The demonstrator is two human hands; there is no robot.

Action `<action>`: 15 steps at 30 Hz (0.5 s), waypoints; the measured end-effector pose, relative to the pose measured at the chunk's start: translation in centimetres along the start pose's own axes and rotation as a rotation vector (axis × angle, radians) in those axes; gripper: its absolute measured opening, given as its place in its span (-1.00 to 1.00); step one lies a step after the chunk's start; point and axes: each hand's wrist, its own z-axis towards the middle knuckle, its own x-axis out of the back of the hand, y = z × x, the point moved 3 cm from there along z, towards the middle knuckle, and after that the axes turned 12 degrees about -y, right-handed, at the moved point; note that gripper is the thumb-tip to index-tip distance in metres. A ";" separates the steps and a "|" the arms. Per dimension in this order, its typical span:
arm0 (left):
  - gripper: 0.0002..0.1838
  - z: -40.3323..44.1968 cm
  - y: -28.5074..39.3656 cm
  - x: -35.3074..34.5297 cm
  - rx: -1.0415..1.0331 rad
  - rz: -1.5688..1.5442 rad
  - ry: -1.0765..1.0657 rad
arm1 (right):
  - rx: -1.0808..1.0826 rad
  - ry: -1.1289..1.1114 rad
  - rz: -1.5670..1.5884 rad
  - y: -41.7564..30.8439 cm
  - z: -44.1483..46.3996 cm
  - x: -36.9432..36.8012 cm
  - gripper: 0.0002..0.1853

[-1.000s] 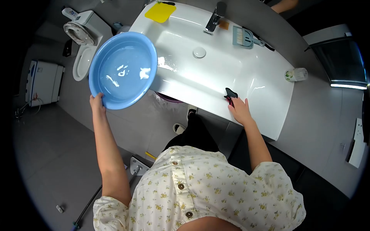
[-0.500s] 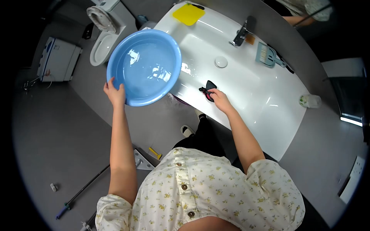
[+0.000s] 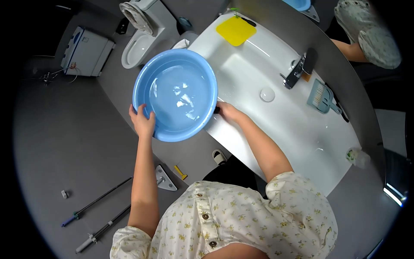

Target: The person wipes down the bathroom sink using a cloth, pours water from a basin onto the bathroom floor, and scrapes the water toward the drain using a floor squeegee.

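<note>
Two hands are showing, at nine and one o'clock; one basin and one toilet are sitting at eleven, one tap at two, two poles at eight.

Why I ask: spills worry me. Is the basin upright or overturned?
Upright: the basin shows its open inside from above; slight tilt unclear.

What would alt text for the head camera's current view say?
A person's left hand holds a blue basin by its rim, while the right hand, at the basin's right side, holds a dark, mostly hidden object. A white sink with a chrome tap lies to the right; a toilet stands beyond the basin.
</note>
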 end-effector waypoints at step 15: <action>-0.63 0.5 0.0 0.6 -0.055 -0.068 -0.067 | 0.552 0.738 -0.806 -3.9 10.7 6.8 -0.26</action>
